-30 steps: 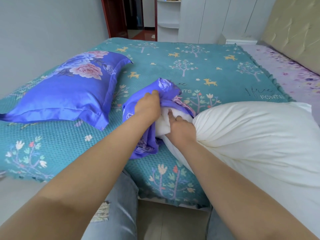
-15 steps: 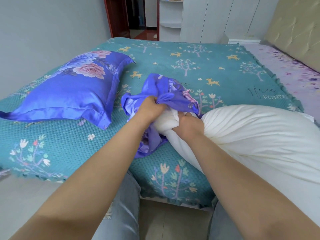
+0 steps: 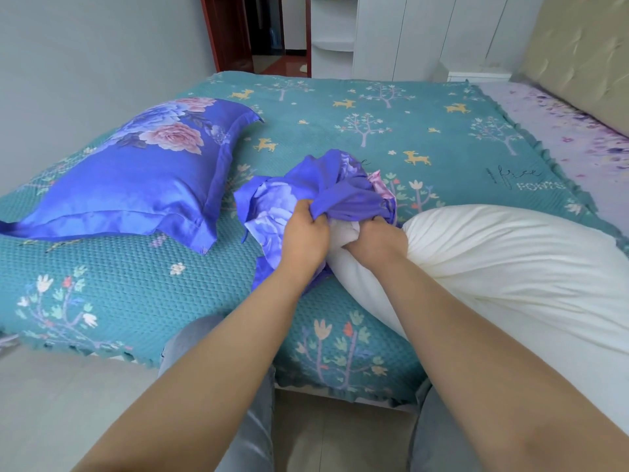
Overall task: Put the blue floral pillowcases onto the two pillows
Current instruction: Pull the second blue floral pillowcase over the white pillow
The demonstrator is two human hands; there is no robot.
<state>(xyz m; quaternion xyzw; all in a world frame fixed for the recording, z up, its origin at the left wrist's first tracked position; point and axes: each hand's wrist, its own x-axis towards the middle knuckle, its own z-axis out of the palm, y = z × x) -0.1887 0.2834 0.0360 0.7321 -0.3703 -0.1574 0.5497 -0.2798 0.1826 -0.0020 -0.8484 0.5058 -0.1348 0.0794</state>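
- Far left on the teal bedspread, one pillow already wears its blue floral case, so I judge the task about half done.
- Between that pillow and my hands lies the second pillowcase, bunched in a loose heap, its open edge toward me.
- My left hand is closed on a fold of that case's opening, lifting the blue cloth up and over.
- My right hand is clenched round the squeezed corner of the bare white pillow, pressing it against the case's mouth; only the corner tip sits between my two fists.
- The rest of the white pillow trails off to my right, uncovered.
- Next, I think, I must push the corner deeper while drawing the opening over it, keeping the mouth wide so the cloth does not snag.
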